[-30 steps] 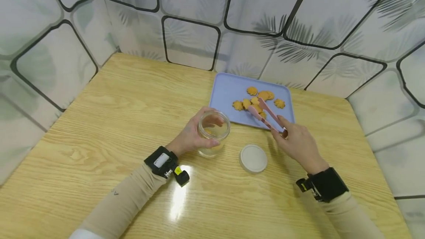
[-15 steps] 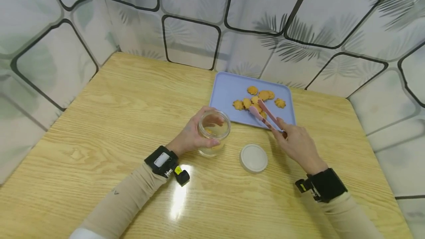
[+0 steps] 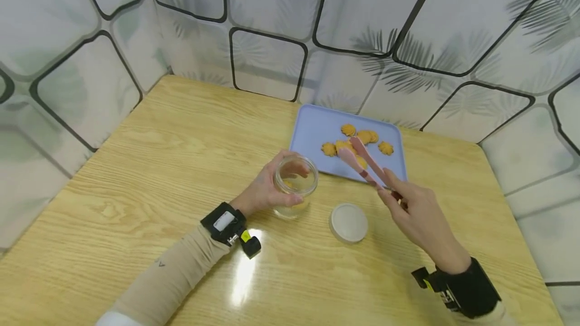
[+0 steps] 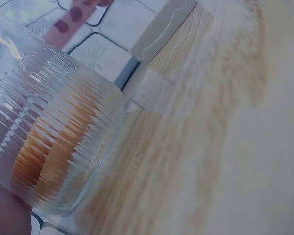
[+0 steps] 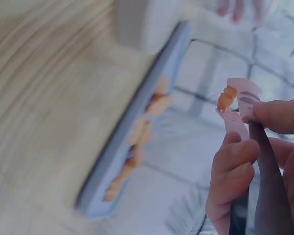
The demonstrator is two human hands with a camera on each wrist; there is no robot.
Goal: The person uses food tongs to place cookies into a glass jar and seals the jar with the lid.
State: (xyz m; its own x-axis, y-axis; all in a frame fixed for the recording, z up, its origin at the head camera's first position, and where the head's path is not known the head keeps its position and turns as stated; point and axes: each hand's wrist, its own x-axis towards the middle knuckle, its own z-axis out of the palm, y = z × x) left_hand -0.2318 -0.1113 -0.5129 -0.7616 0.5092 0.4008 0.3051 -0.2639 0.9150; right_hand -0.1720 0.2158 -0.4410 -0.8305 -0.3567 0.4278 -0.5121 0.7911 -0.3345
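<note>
My left hand [image 3: 267,189] grips a ribbed glass jar [image 3: 293,211] from the side, thumb around its near face. The jar's mouth is uncovered, and cookies [image 4: 63,147] lie at its bottom in the left wrist view. In my right hand [image 3: 421,218] is a pair of pink tongs [image 3: 370,161], squeezed between thumb and fingers. Between the tong tips a single cookie [image 5: 227,99] is pinched in the right wrist view. In the head view the tips hang over a blue tray [image 3: 312,124] with several flower-shaped cookies [image 3: 348,130] on it.
A round white lid [image 3: 348,223] lies on the wooden table [image 3: 181,130], between the jar and my right hand. Patterned wall panels [image 3: 267,62] stand behind the table. The tray sits close to the table's back edge.
The tongs have risen off the cookies on the tray, and my right hand has come up and slightly back with them. My left hand keeps its hold on the jar. The head view has shifted slightly.
</note>
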